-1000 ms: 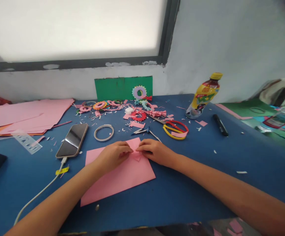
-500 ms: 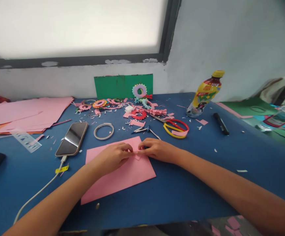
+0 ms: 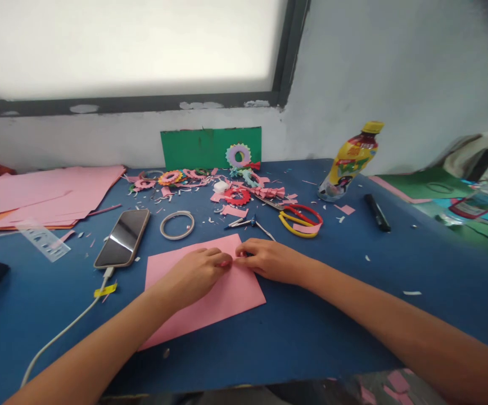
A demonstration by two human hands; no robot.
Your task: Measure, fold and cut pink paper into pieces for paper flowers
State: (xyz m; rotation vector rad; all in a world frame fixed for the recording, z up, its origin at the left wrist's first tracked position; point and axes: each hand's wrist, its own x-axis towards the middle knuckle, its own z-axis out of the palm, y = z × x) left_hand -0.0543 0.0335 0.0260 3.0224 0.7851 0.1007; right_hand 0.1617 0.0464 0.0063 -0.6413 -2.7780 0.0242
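Observation:
A pink sheet of paper (image 3: 231,298) lies on the blue table in front of me. Over its upper part, my left hand (image 3: 197,275) has its fingers curled and pinched on a small pink paper piece, mostly hidden by the fingertips. Almost touching it from the right, my right hand (image 3: 275,260) pinches at the same small piece with thumb and forefinger, its side resting at the sheet's right edge. Just beyond the hands are a blue compass-like tool (image 3: 240,223) and scissors (image 3: 301,220) with red and yellow handles, a pink scrap lying across them.
Left stand a phone (image 3: 122,239) on a charging cable, a tape roll (image 3: 177,225), a clear stencil ruler (image 3: 45,241) and stacked pink sheets (image 3: 58,194). Paper gears (image 3: 238,196) and scraps litter the back. A drink bottle (image 3: 349,163) and a black marker (image 3: 377,212) are right.
My left fingers have curled in more over the small pink paper piece, which showed below the fingertips before and is now mostly covered. My right hand has barely moved.

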